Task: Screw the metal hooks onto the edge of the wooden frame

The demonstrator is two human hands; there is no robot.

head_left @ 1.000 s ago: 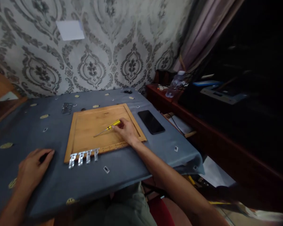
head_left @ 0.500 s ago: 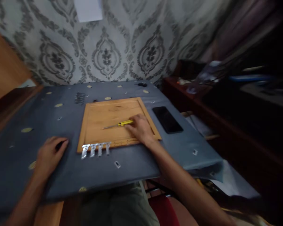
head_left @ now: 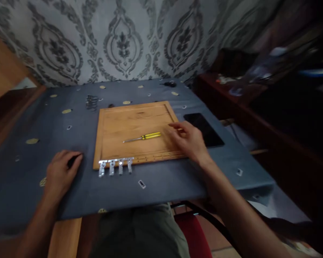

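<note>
A yellow-handled screwdriver (head_left: pixel 151 135) lies on the wooden panel (head_left: pixel 129 118), its thin metal shaft pointing left. My right hand (head_left: pixel 190 139) is over the panel's right edge, just right of the handle and apart from it; its fingers are loosely bent with nothing in them. Along the panel's near edge sit several small metal brackets (head_left: pixel 120 166) in a row. To the left of the panel, my left hand (head_left: pixel 61 172) rests on the tablecloth with curled fingers and thumb closed in. A dark spot shows between them; whether it is an object or shadow is unclear.
A black phone (head_left: pixel 208 134) lies right of the panel, partly behind my right hand. Small dark metal pieces (head_left: pixel 91 102) are grouped at the back left of the blue tablecloth (head_left: pixel 78 200). A dark object (head_left: pixel 170 84) lies at the back; a clear bottle (head_left: pixel 261 68) stands on the right.
My right hand has let go of the screwdriver and moved right, leaving it on the panel. My left hand keeps its pose. The view has shifted slightly.
</note>
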